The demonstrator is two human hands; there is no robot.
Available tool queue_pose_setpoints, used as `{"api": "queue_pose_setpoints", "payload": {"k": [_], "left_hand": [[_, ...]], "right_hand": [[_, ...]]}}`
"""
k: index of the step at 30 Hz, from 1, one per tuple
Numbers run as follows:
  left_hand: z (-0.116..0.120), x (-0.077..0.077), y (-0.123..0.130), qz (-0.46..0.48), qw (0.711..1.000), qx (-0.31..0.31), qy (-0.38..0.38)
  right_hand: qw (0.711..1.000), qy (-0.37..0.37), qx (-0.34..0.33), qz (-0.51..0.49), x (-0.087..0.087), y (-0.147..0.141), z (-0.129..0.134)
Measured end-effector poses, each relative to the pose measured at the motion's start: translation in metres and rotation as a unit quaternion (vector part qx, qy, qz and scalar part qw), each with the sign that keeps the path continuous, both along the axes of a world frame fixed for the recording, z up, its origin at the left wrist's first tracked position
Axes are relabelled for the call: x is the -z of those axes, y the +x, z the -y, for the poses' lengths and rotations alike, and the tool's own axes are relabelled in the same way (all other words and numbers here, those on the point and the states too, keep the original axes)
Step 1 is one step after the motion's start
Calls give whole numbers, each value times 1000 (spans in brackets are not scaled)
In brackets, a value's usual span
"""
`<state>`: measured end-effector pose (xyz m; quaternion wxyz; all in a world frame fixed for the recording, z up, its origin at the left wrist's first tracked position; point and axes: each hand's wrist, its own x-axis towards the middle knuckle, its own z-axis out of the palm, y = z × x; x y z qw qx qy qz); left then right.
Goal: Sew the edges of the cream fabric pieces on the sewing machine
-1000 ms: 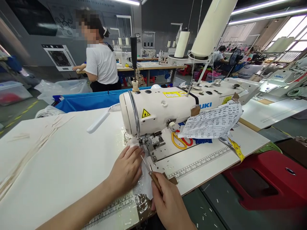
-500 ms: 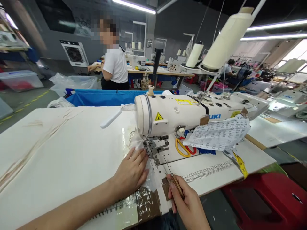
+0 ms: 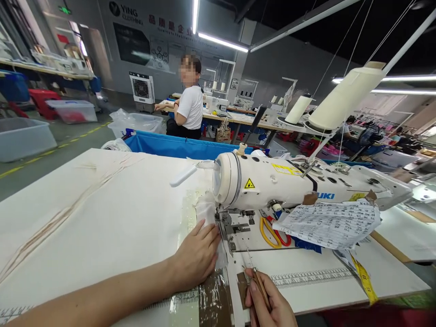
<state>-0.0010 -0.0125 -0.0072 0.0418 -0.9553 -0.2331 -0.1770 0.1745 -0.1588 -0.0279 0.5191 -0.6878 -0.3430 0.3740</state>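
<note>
My left hand [image 3: 197, 254] lies palm down with its fingers stretched out on thin white fabric [image 3: 206, 211], its fingertips just in front of the presser foot [image 3: 220, 219] of a white sewing machine [image 3: 262, 179]. The fabric reaches past the foot toward the back; the part beneath my palm is hidden. In my right hand [image 3: 272, 302] is an awl [image 3: 260, 287], gripped by its wooden handle. Its thin metal shaft points up and away, apart from the fabric. A narrow white strip [image 3: 234, 288] runs along the table between both hands.
Scissors with yellow and red handles [image 3: 267, 234] lie beneath the machine arm. A sheet of written paper [image 3: 335, 222] hangs from it, near a yellow measuring tape [image 3: 366, 281]. A white-handled tool [image 3: 184, 176] lies behind the fabric. A person [image 3: 190, 106] sits beyond the blue bin [image 3: 177, 144].
The camera has turned left and tilted up, so the scene sits lower and further right. My left hand stays by the presser foot; my right hand still holds the awl.
</note>
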Motion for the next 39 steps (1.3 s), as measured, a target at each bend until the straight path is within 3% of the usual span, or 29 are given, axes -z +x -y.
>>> {"api": "queue_pose_setpoints", "payload": {"k": [4,6,20,23,28,31,35,39], "left_hand": [[-2,1,-2,-6,1000,7,-2],[-4,3,-2,4,1000,7,2],[-1,4,-1,37,999,9,27],[0,4,0,25,999,7,27],[-3,4,1,7,1000,2,16],[-7,6,1,7,1000,-1,13],[-14,7,4,3,1000,-7,16],[-19,1,6,-15,1000,-19,-13]], "right_hand": [[997,5,-69,32,-12,2,1],[997,1,-72,31,-14,3,1],[998,7,-57,20,-7,5,1],[996,5,-62,57,-11,0,4],[988,23,13,150,-14,-13,11],[983,38,9,177,-12,-16,11],[960,109,-57,252,-13,-19,-3],[889,196,-146,386,-21,-33,-27]]}}
